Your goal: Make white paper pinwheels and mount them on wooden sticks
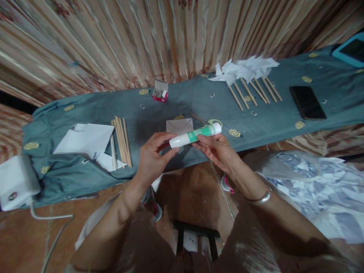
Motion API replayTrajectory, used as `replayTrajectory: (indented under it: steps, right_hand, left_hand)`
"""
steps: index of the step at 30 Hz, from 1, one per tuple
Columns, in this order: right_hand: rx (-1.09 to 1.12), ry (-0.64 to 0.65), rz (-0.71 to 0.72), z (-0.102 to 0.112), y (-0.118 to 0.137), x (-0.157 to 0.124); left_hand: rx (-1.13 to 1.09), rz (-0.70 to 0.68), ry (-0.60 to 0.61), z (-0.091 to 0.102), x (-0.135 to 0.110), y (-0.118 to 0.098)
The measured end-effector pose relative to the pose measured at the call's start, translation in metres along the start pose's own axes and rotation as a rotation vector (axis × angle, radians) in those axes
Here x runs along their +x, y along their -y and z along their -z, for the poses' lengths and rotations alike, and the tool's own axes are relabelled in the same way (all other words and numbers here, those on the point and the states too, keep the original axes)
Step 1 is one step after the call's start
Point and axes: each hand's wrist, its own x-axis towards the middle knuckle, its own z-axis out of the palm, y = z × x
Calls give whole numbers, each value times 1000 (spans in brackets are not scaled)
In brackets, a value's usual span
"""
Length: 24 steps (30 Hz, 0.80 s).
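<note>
Both my hands hold a white and green glue stick [195,135] level above the near edge of a blue-grey cloth [170,110]. My left hand [154,156] pinches its white cap end, fingers closed round it. My right hand [216,149] supports the green body from below with curled fingers. Just behind the stick lies a small folded square of paper [179,125] and green-handled scissors [212,122].
A bundle of wooden sticks [123,140] and white paper sheets [85,139] lie at the left. A red box of staples [160,94] sits at the back. Paper pinwheels on sticks [250,81] and a black phone [307,102] lie at the right. A white bag of paper scraps [309,185] rests at lower right.
</note>
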Motion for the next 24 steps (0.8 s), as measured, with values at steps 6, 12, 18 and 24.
replayTrajectory:
  steps: [6, 12, 18, 24]
  right_hand:
    - [-45, 9, -4, 1, 0, 1]
    - [-46, 22, -16, -1, -5, 0]
    - [6, 37, -40, -7, -10, 0]
    - [45, 14, -70, -8, -14, 3]
  left_hand:
    - [116, -41, 14, 1, -1, -3]
    - [123, -51, 0, -2, -1, -7]
    - [155, -47, -40, -4, 0, -8]
    - [163, -2, -34, -4, 1, -6]
